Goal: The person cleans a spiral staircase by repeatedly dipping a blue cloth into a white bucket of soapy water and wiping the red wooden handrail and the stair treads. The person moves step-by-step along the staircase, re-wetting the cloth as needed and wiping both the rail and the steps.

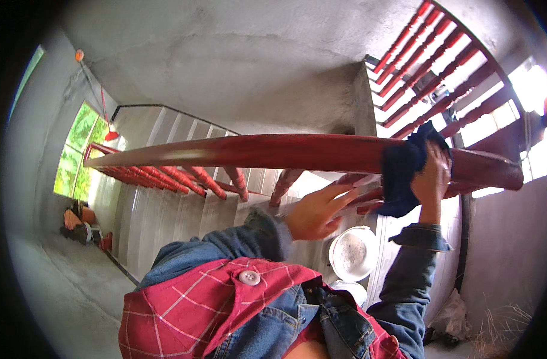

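A dark red wooden handrail (264,152) crosses the view from left to right above turned red balusters (207,181). Toward its right end, my right hand (432,175) presses a dark blue cloth (401,179) onto the rail; the cloth drapes over the near side. My left hand (318,211) is just below the rail, near the balusters, fingers spread and slightly blurred, holding nothing visible. Whether its fingertips touch a baluster I cannot tell.
Below my left hand a white bucket (353,253) stands on the stairs (219,211). Another red railing (435,85) rises at upper right. At left are a window (76,155), a red broom (111,134) and a pile of objects (78,224). A plastic bag (453,316) lies lower right.
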`<state>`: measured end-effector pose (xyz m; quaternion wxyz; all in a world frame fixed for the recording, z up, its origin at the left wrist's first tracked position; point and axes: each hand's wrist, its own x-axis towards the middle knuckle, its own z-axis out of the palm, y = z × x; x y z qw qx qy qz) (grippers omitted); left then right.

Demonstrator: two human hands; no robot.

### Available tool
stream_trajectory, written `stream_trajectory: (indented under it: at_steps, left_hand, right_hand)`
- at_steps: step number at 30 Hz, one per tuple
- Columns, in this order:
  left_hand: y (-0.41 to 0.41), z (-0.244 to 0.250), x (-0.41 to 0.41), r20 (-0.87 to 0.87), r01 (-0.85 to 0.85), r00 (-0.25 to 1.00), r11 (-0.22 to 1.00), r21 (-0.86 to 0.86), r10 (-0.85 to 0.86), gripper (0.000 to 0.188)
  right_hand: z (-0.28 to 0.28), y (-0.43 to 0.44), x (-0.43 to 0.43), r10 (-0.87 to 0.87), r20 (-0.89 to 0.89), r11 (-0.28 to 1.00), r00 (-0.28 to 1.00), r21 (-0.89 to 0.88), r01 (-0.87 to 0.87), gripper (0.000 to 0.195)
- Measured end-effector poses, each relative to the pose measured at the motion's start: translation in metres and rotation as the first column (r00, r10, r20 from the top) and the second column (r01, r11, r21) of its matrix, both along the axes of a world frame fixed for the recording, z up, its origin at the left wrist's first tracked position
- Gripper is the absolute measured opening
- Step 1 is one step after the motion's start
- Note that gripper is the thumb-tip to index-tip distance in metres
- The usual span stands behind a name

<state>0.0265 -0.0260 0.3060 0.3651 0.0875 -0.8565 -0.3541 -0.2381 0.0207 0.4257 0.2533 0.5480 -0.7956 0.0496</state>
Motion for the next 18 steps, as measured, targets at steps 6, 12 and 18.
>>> stream_trajectory:
  at_steps: [6,12,18]
  left_hand:
    - [-0.007,-0.075,0.121,0.175,-0.324,0.944,0.895,0.306,0.281,0.053]
    - [-0.025,-0.101,0.217,0.268,-0.600,0.798,0.663,0.448,0.540,0.053]
    - [0.000,-0.132,0.293,0.306,-0.791,0.593,0.468,0.393,0.745,0.048]
  right_hand:
    - [-0.052,-0.095,0.152,0.175,0.134,0.942,0.975,0.266,-0.205,0.061]
    - [-0.134,-0.186,0.315,0.422,0.299,0.746,0.856,0.423,-0.515,0.067]
    - [-0.212,-0.242,0.451,0.675,0.176,0.618,0.716,0.394,-0.680,0.047]
